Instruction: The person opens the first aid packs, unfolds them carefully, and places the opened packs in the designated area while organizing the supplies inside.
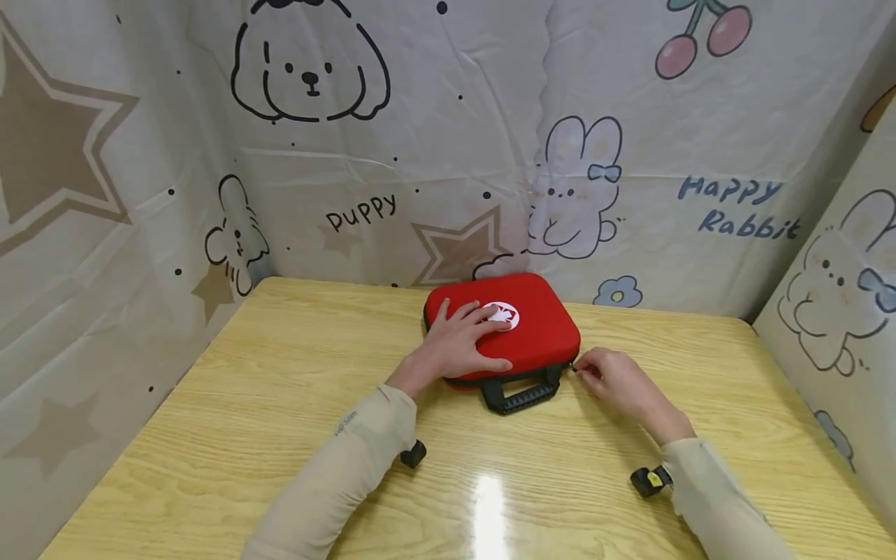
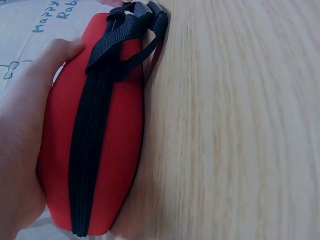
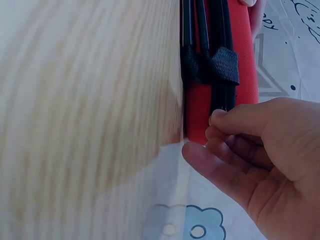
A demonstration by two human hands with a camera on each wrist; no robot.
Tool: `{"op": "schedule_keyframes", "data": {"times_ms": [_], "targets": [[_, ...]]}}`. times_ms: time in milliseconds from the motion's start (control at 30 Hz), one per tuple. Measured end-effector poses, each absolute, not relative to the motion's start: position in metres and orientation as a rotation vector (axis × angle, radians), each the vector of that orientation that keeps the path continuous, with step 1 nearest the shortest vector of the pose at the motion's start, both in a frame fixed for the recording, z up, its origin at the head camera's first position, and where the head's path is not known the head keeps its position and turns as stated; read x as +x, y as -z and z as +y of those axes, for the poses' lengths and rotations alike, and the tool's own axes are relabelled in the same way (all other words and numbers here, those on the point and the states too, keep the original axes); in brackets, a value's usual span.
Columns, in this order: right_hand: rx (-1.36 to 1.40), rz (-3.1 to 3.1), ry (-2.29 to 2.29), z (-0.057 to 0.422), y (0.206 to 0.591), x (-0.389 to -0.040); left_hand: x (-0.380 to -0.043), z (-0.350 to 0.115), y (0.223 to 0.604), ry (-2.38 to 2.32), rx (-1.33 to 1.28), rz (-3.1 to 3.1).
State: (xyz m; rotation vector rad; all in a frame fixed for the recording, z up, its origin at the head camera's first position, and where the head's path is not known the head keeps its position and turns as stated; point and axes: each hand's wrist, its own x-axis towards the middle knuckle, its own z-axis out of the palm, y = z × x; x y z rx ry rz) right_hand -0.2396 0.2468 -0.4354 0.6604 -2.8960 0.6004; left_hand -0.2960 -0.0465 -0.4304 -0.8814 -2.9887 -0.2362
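Note:
A red zippered case [image 1: 542, 311] with a white round emblem lies flat on the table, its black handle [image 1: 530, 398] towards me. My left hand [image 1: 458, 342] rests on the lid's left part with fingers spread, the thumb near the front edge. At the front right corner, my right hand [image 1: 619, 381] pinches a small dark zipper pull [image 1: 573, 367] between thumb and forefinger. The black zipper [image 2: 92, 145] runs along the case's side in the left wrist view and looks closed there. In the right wrist view, the fingertips [image 3: 218, 116] largely hide the pull.
The wooden table [image 1: 308, 342] reaches back to a printed cloth [image 1: 455, 155] that hangs behind it and at both sides. The case sits close to the table's back edge. Black wrist devices [image 1: 649, 481] show below both sleeves.

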Motion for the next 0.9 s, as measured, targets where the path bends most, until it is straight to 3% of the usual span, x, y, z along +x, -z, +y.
{"op": "schedule_keyframes", "data": {"times_ms": [900], "targets": [[0.756, -2.916, -0.577, 0.218, 0.430, -0.229, -0.277, -0.027, 0.431, 0.330, -0.686, -3.007]]}}
